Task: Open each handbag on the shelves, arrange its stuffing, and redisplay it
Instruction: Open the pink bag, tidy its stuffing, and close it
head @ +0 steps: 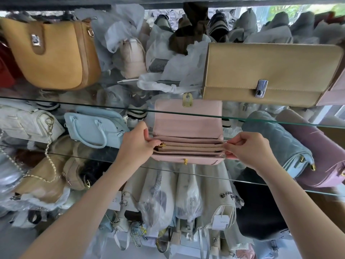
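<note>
— While its flap [187,116] stands lifted, where is the pink handbag [186,157] exactly?

— It rests on the lower glass shelf [93,156], in the middle. A light blue handbag [97,128] is on its left and a quilted blue-grey bag [276,139] on its right. The flap leans back, and the edge of the upper glass shelf [74,105] crosses it in the view.

— And how do the hands take it?

— The left hand [138,144] pinches the left end of the open top, with thumb and fingers curled on the edge. The right hand [248,148] pinches the right end in the same way. Both are touching the bag, one on each side.

— What shows inside?

— A closed gold zip [192,145] runs along the middle compartment, and its pull [162,146] lies just beside the left hand. A gold clasp plate [187,100] is on the tip of the flap, and a small gold lock [185,161] is on the front

— And above?

— A tan clutch [270,71] lies on the upper shelf, to the right, and a mustard bag [56,53] to the left
</note>
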